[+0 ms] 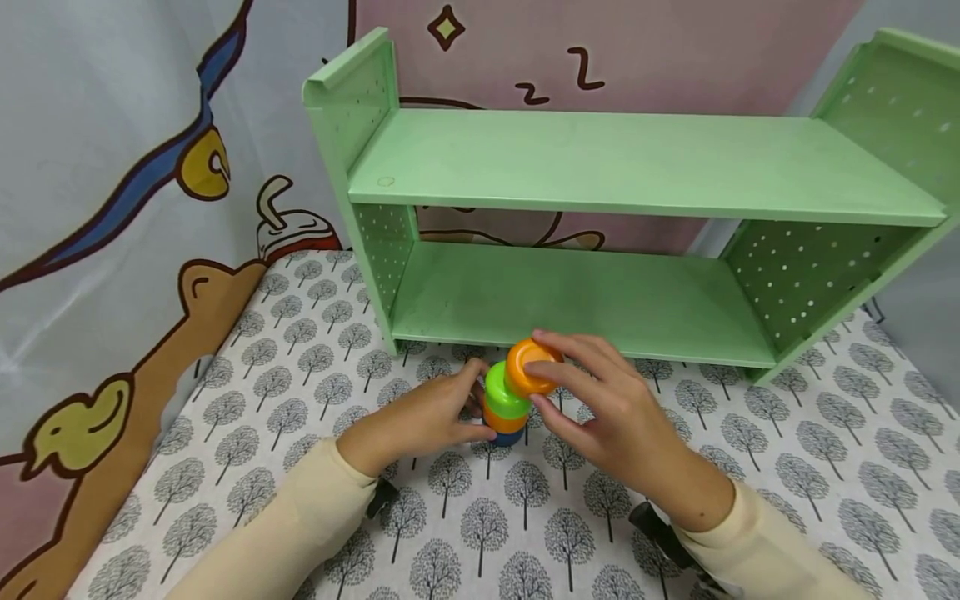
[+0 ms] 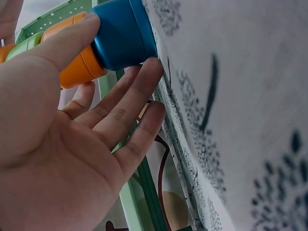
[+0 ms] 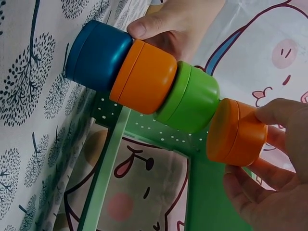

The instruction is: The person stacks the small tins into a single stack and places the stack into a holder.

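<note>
A small stack of plastic cups stands on the cloth: a blue cup (image 3: 98, 55) at the bottom, an orange cup (image 3: 144, 77) on it, and a green cup (image 3: 190, 98) above. My left hand (image 1: 423, 417) steadies the stack from the left, thumb and fingers around the blue and lower orange cups. My right hand (image 1: 618, 408) grips a second orange cup (image 3: 237, 132) between thumb and fingers. That cup is tilted against the upper right edge of the green one, off-centre; whether they touch is hard to tell.
Just behind the hands stands a light green two-tier shelf (image 1: 585, 287) with perforated side panels. A white cloth (image 1: 480, 533) printed with grey trees covers the surface. Cartoon-printed curtains (image 1: 97, 167) hang at the left and back.
</note>
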A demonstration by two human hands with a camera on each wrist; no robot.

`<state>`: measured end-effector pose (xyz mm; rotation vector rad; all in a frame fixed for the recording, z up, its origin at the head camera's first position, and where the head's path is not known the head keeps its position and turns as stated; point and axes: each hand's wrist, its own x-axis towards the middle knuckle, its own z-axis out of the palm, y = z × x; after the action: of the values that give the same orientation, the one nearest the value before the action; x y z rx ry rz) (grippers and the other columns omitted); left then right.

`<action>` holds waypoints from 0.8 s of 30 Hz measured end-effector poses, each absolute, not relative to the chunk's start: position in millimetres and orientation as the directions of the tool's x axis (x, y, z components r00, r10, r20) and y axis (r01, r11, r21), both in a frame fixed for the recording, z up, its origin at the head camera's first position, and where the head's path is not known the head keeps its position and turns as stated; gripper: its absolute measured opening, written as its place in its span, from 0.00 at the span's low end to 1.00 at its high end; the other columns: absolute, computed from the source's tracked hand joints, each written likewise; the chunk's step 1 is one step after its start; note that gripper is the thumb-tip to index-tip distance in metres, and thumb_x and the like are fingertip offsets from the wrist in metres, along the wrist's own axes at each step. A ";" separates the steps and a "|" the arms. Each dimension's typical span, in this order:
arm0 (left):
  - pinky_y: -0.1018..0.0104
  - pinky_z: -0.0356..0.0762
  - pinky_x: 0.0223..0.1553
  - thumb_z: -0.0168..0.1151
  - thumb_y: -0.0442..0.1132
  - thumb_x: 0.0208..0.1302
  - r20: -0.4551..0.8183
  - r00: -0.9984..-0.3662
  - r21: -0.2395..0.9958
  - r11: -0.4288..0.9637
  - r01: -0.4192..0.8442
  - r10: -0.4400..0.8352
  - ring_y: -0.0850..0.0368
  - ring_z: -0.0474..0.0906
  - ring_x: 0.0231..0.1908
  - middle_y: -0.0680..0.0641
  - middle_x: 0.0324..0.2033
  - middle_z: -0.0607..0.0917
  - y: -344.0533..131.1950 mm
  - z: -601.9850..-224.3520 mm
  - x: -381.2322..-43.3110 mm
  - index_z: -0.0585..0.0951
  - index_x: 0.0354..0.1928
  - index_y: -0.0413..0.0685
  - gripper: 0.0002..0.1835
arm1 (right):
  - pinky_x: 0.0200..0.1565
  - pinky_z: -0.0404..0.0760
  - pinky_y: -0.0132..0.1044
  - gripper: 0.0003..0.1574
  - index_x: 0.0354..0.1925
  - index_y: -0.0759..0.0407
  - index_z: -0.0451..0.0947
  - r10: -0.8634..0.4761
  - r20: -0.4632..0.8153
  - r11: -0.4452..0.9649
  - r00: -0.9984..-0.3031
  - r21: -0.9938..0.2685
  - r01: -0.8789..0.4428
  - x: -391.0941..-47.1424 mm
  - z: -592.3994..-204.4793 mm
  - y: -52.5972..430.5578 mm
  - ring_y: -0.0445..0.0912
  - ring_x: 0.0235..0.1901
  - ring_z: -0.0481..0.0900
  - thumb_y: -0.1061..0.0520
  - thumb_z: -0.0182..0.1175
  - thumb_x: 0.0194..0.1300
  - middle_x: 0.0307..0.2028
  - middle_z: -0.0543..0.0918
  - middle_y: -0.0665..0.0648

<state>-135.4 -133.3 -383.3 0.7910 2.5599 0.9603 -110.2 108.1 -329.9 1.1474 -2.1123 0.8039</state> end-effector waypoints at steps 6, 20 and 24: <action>0.68 0.83 0.51 0.73 0.45 0.60 -0.078 -0.805 0.671 0.628 0.394 0.587 0.60 0.84 0.46 0.50 0.48 0.85 -133.9 -384.6 -135.7 0.64 0.63 0.51 0.35 | 0.59 0.78 0.28 0.14 0.46 0.60 0.85 -0.510 0.727 0.453 -0.460 -0.229 -0.862 -109.5 -330.4 107.2 0.55 0.56 0.79 0.57 0.66 0.62 0.59 0.81 0.62; 0.68 0.83 0.52 0.73 0.46 0.60 -0.069 -0.803 0.661 0.630 0.408 0.592 0.61 0.84 0.47 0.51 0.49 0.85 -134.0 -383.8 -135.0 0.63 0.63 0.53 0.35 | 0.59 0.80 0.31 0.14 0.47 0.59 0.84 -0.522 0.716 0.441 -0.463 -0.238 -0.865 -109.8 -332.3 105.0 0.55 0.57 0.79 0.56 0.67 0.64 0.59 0.81 0.62; 0.69 0.82 0.52 0.72 0.46 0.61 -0.066 -0.801 0.656 0.631 0.414 0.594 0.61 0.84 0.46 0.51 0.48 0.85 -134.3 -383.2 -135.0 0.63 0.63 0.52 0.35 | 0.56 0.83 0.34 0.14 0.47 0.59 0.84 -0.523 0.715 0.446 -0.465 -0.236 -0.863 -110.4 -332.9 103.9 0.55 0.58 0.79 0.53 0.64 0.67 0.60 0.81 0.61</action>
<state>-135.0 -134.3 -383.2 0.8168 2.5789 0.9347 -110.4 103.9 -332.9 1.1571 -2.1449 0.8031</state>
